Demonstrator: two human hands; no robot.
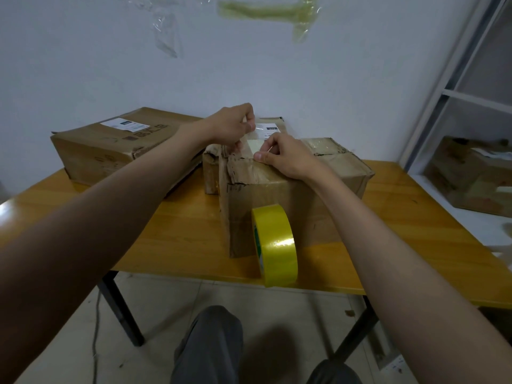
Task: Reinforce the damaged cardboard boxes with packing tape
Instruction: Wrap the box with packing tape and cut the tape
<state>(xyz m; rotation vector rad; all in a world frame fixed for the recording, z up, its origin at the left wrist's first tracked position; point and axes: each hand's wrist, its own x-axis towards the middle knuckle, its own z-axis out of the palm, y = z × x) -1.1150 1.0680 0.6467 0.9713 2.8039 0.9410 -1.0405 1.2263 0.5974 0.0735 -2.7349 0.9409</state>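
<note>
Over torn box (293, 189): tape strip (256, 139) pinched between both hands' fingers (250, 124).

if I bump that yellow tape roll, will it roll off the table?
Probably. The tape roll stands on its edge near the table's front edge, so a nudge could roll it. The box right behind it blocks it backward only.
</note>
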